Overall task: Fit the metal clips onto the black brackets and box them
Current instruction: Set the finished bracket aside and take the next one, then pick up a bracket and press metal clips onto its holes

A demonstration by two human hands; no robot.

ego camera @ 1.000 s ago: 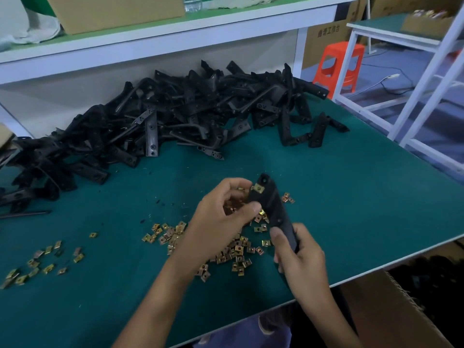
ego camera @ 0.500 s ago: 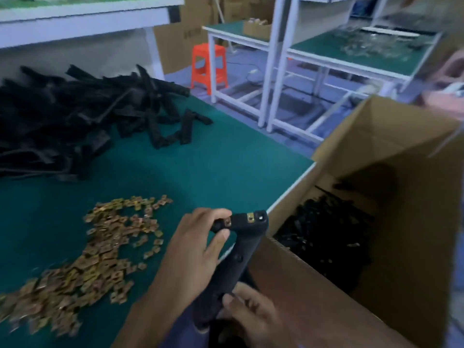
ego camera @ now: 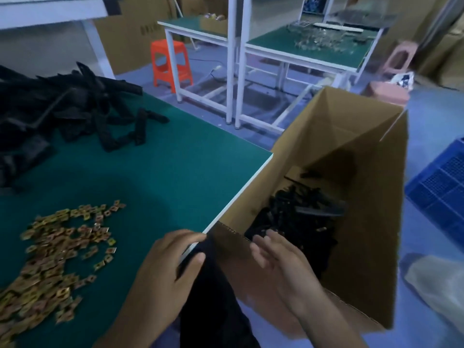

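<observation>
My right hand (ego camera: 278,262) hangs over the near rim of the open cardboard box (ego camera: 364,172), fingers straight and holding nothing. Finished black brackets (ego camera: 301,217) lie heaped in the bottom of that box. My left hand (ego camera: 170,267) rests at the front edge of the green table (ego camera: 175,172) with loosely bent fingers, also holding nothing. A spread of brass-coloured metal clips (ego camera: 50,259) lies on the table to the left of that hand. A big pile of bare black brackets (ego camera: 50,109) fills the far left of the table.
The box stands on the floor against the table's right edge. A blue plastic crate (ego camera: 442,187) sits on the floor to its right. An orange stool (ego camera: 170,64) and white-framed benches (ego camera: 301,51) stand behind.
The bracket with clips that both hands held is gone from them. My right hand has moved over the box and opened; the view has swung right.
</observation>
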